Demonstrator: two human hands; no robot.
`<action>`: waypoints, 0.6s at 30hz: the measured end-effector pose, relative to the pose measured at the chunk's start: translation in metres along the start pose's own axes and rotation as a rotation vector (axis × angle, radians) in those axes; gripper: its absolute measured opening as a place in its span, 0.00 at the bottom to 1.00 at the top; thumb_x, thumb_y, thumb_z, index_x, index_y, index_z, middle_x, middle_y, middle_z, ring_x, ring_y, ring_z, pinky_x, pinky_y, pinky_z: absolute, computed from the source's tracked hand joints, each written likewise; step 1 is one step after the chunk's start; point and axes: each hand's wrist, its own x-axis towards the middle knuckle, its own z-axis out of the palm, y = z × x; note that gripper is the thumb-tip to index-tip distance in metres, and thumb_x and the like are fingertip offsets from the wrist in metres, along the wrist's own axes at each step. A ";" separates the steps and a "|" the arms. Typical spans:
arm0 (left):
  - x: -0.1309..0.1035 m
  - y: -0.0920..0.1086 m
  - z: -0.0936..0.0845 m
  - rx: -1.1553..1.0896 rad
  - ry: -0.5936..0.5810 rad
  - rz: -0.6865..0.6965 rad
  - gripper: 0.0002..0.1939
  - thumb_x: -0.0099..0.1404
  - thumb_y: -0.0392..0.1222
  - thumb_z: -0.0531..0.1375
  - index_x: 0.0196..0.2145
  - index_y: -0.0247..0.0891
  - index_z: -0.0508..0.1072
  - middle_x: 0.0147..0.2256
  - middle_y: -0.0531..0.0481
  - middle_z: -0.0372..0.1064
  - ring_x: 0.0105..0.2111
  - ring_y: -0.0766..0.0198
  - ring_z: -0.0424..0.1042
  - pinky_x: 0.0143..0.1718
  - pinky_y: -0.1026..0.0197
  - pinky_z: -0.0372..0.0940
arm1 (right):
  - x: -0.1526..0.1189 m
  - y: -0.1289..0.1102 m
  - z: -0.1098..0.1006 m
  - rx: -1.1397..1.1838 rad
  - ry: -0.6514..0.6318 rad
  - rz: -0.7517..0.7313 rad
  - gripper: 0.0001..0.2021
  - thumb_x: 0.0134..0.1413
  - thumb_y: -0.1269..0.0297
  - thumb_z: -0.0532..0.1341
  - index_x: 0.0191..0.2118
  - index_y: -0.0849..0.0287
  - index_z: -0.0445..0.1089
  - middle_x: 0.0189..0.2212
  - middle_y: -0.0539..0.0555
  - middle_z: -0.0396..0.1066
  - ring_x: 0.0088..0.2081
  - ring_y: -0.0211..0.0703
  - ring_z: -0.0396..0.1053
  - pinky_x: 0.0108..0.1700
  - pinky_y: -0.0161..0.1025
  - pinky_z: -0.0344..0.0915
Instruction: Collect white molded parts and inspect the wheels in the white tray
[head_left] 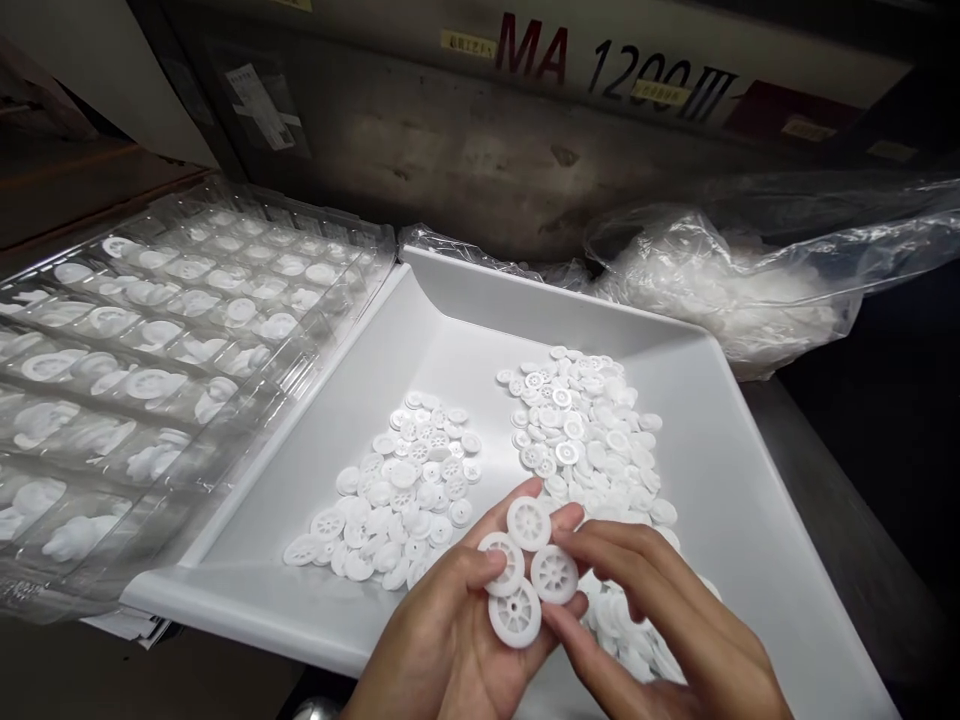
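Observation:
Several white spoked plastic wheels (514,612) rest on the palm and fingers of my left hand (450,630), its thumb pressing on the leftmost one. My right hand (675,620) pinches the rightmost wheel (555,575) between thumb and fingers at its edge. Both hands are above the near side of a pale grey tray (300,620). Inside the tray, a smaller pile of white wheels (405,490) lies left of my hands. A larger pile (600,430) spreads behind and beneath my right hand, which hides part of it.
Left of the tray stands a clear plastic compartment tray (300,395) with white parts in its pockets. A clear plastic bag (735,290) of white material lies behind the tray at right. A machine panel marked "MA 1200 III" (450,130) rises at the back.

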 end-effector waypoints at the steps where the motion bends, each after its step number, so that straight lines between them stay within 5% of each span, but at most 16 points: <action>1: 0.000 0.000 -0.001 -0.001 -0.001 -0.008 0.25 0.64 0.36 0.53 0.59 0.34 0.62 0.55 0.40 0.67 0.54 0.58 0.68 0.51 0.62 0.64 | -0.001 0.001 0.000 -0.011 0.009 0.006 0.17 0.55 0.74 0.62 0.50 0.61 0.64 0.44 0.55 0.66 0.46 0.37 0.66 0.44 0.30 0.68; 12: 0.001 0.001 0.009 -0.044 0.027 -0.011 0.24 0.67 0.32 0.49 0.60 0.33 0.58 0.52 0.40 0.70 0.56 0.59 0.66 0.61 0.55 0.52 | -0.006 0.004 -0.003 -0.150 0.088 0.019 0.15 0.58 0.70 0.62 0.51 0.61 0.66 0.46 0.56 0.64 0.48 0.39 0.64 0.45 0.34 0.66; 18: 0.001 0.000 0.004 -0.002 0.026 -0.016 0.30 0.65 0.34 0.50 0.64 0.33 0.50 0.55 0.38 0.68 0.55 0.55 0.67 0.57 0.55 0.58 | -0.009 -0.004 -0.007 -0.244 0.128 0.060 0.15 0.57 0.71 0.62 0.51 0.57 0.68 0.47 0.56 0.65 0.45 0.44 0.66 0.38 0.37 0.67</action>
